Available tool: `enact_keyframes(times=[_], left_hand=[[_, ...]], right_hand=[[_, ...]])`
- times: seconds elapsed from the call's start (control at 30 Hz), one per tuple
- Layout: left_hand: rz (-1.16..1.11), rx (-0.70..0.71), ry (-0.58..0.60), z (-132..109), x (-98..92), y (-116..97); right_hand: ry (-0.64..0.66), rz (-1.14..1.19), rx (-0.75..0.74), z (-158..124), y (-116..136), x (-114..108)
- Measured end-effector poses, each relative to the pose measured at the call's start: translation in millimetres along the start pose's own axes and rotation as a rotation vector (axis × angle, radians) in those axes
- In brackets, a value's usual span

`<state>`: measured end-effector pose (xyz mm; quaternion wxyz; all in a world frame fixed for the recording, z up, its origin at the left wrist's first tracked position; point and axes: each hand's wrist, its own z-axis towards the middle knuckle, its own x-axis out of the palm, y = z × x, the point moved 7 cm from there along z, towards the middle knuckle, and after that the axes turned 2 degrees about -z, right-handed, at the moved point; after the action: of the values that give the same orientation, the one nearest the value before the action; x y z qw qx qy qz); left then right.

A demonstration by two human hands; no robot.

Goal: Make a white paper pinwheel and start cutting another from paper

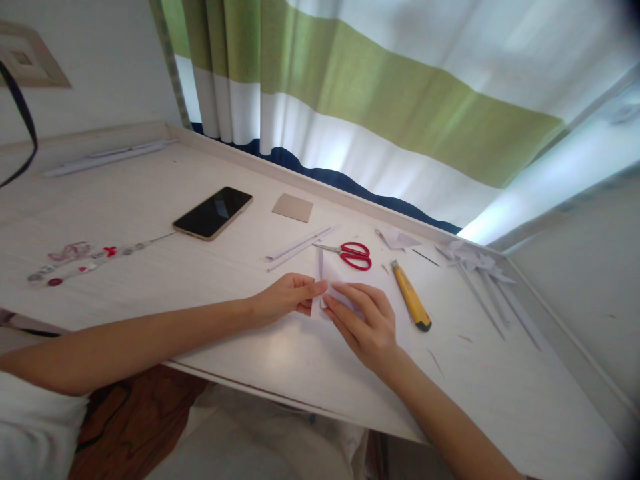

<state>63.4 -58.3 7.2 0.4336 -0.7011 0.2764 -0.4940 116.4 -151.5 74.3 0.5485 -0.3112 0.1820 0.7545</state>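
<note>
A small folded piece of white paper (329,269) is between my two hands above the white table. My left hand (293,293) pinches its left edge, thumb on top. From the right, my right hand (367,317) presses its fingers on the paper's lower right part, partly hiding it. Just beyond the paper lie scissors with red handles (356,255), closed, with the blades pointing left. A yellow cutter (411,295) rests to the right of my right hand. Thin white paper strips (301,244) lie behind my left hand.
A phone (214,213) and a grey-beige square card (293,207) lie farther back. Paper pinwheels on sticks (477,263) are at the right. A beaded string (110,251) lies at the left. The table (280,380) has a raised rim by the curtain.
</note>
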Motion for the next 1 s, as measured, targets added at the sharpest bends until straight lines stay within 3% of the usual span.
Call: enact_keyframes(times=[0.13,0.2,0.27,0.37,0.47,0.53,0.7,1.0], left_hand=[[0.130,0.010,-0.059,2,-8.0,1],[0.193,0.020,-0.081,2,-11.2,0],[0.244,0.027,-0.080,1,-11.7,-1],[0.297,0.017,-0.019,-3,-5.4,-2],[0.335,-0.001,0.082,-7,6.1,-1],[0.401,0.017,0.151,-10,13.3,-1],[0.622,0.075,0.220,-11,18.5,1],[0.541,-0.040,0.253,-10,17.9,13]], right_hand=[[0.058,0.045,-0.027,0,3,3],[0.054,0.136,0.032,2,-1,-1],[0.009,0.277,0.184,5,-13,-8],[-0.003,0.500,0.537,2,-40,-7],[0.206,0.733,0.834,-9,-53,16],[0.355,0.885,0.948,-16,-50,31],[0.498,1.066,1.067,-28,-38,47],[0.440,1.143,1.205,-35,-36,52]])
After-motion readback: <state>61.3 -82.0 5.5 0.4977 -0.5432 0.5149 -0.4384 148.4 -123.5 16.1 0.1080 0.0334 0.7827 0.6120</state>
